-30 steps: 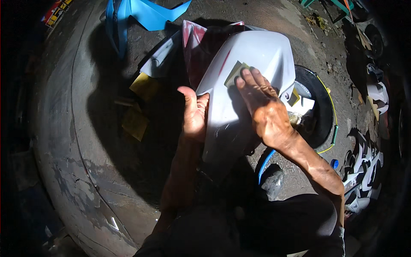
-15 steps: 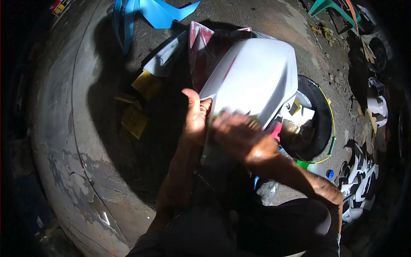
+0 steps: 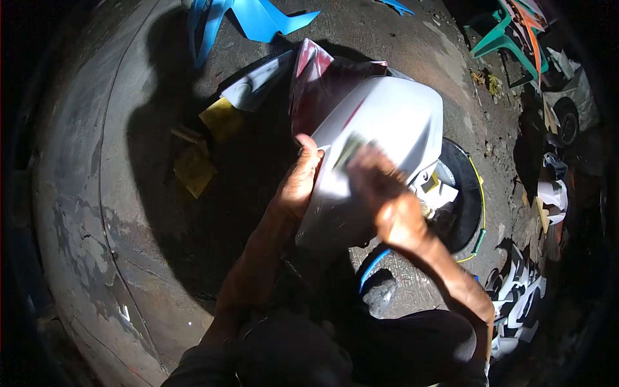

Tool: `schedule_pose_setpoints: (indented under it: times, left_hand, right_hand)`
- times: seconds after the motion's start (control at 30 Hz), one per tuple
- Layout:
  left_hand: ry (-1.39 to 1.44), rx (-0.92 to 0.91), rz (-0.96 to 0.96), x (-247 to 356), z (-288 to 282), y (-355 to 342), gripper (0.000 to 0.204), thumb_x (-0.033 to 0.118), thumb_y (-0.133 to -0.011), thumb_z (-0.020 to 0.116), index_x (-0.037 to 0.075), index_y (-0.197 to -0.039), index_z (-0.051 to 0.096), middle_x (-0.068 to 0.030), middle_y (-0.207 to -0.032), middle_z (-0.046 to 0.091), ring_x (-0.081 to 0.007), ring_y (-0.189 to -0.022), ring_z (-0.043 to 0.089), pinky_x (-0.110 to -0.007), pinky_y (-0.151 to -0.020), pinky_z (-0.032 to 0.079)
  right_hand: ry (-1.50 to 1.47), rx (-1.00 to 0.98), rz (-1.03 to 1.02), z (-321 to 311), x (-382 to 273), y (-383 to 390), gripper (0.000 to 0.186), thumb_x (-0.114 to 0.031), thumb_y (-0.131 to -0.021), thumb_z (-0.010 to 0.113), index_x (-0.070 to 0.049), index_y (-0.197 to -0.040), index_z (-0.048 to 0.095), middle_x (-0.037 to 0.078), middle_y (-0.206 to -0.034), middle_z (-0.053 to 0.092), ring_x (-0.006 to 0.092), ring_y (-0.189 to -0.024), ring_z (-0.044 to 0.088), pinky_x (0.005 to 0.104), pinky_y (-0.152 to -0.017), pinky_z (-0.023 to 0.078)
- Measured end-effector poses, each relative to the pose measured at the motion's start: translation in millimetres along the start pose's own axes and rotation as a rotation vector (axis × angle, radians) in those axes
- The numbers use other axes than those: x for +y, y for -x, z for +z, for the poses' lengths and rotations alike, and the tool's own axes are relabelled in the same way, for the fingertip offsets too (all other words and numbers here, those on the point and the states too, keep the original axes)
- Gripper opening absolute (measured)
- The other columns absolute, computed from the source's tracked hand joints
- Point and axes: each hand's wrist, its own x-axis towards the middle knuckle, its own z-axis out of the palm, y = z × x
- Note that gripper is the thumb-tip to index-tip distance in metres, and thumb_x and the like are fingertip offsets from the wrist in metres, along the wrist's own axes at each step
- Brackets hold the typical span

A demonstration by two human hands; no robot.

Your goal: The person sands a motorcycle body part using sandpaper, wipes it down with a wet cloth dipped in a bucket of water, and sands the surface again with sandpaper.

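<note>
A white, curved vehicle body panel (image 3: 403,113) is tilted in front of me, glossy under the light, with a thin red streak along its left side. My left hand (image 3: 302,177) grips the panel's left edge, thumb raised and fingers hooked behind it. On the panel's face, my right hand (image 3: 380,180) presses a greenish-grey pad, apparently folded sandpaper (image 3: 348,153); both are smeared by motion. Behind the panel stands a dark red and whitish panel (image 3: 316,87). To the right, partly hidden by the white panel, is a black tub (image 3: 474,193) with pale pieces inside.
Yellow sheets (image 3: 193,169) and a pale grey panel (image 3: 255,84) lie on the concrete to the left. Blue panels (image 3: 258,19) are beyond. A green chair (image 3: 509,42) stands far right. White and black parts (image 3: 519,297) are piled at the right; a clear plastic bag (image 3: 380,297) lies nearer.
My right hand has moved up the panel with the pad. The panel has shifted slightly down, and the whole view has swung a little.
</note>
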Motion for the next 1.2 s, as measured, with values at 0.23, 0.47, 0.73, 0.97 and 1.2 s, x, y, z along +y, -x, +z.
schedule_pose_setpoints:
  times: [0.23, 0.47, 0.73, 0.97, 1.2]
  left_hand:
    - [-0.428, 0.104, 0.103, -12.3, -36.3, 16.6, 0.055, 0.046, -0.094, 0.042, 0.001, -0.125, 0.046, -0.0078, -0.112, 0.059, -0.0134, -0.098, 0.057, -0.029, -0.085, 0.048]
    - [-0.436, 0.293, -0.012, 0.1, -0.8, 18.3, 0.062, 0.05, -0.094, 0.037, -0.003, -0.124, 0.047, -0.0096, -0.118, 0.056, -0.0185, -0.103, 0.056, -0.031, -0.092, 0.045]
    - [-1.028, 0.353, 0.162, 2.5, 0.8, 15.3, 0.044, 0.045, -0.092, 0.049, 0.005, -0.106, 0.06, -0.0028, -0.093, 0.062, -0.0134, -0.085, 0.057, -0.029, -0.075, 0.048]
    - [-0.811, 0.27, 0.175, 1.3, 25.2, 17.8, 0.044, 0.044, -0.09, 0.053, 0.003, -0.103, 0.06, -0.0034, -0.091, 0.062, -0.0121, -0.085, 0.057, -0.029, -0.073, 0.049]
    - [-0.562, 0.395, 0.079, -5.9, 0.0, 14.9, 0.045, 0.039, -0.088, 0.058, 0.001, -0.114, 0.055, -0.0054, -0.103, 0.061, -0.0134, -0.096, 0.058, -0.03, -0.08, 0.049]
  right_hand:
    - [-0.059, 0.067, 0.167, 7.8, 8.0, -7.9, 0.044, -0.004, -0.074, 0.053, -0.001, -0.118, 0.057, 0.018, -0.131, 0.049, 0.0275, -0.128, 0.042, 0.0364, -0.109, 0.03]
    - [0.368, 0.188, 0.154, -6.3, 99.2, -50.1, 0.052, -0.002, -0.074, 0.05, -0.003, -0.126, 0.049, 0.02, -0.134, 0.045, 0.0318, -0.126, 0.041, 0.0376, -0.105, 0.035]
    - [0.287, 0.01, -0.032, -5.1, 19.0, -2.6, 0.05, -0.007, -0.081, 0.045, -0.009, -0.131, 0.046, 0.017, -0.138, 0.042, 0.0308, -0.129, 0.039, 0.0381, -0.108, 0.032]
    - [0.339, 0.115, 0.202, -19.8, 121.2, -31.1, 0.052, -0.005, -0.078, 0.046, 0.002, -0.129, 0.044, 0.022, -0.135, 0.043, 0.0348, -0.129, 0.038, 0.0392, -0.108, 0.03]
    - [0.452, 0.093, 0.054, 0.9, 42.0, -14.8, 0.046, -0.01, -0.082, 0.045, 0.0, -0.128, 0.045, 0.025, -0.133, 0.044, 0.0367, -0.126, 0.041, 0.0431, -0.108, 0.029]
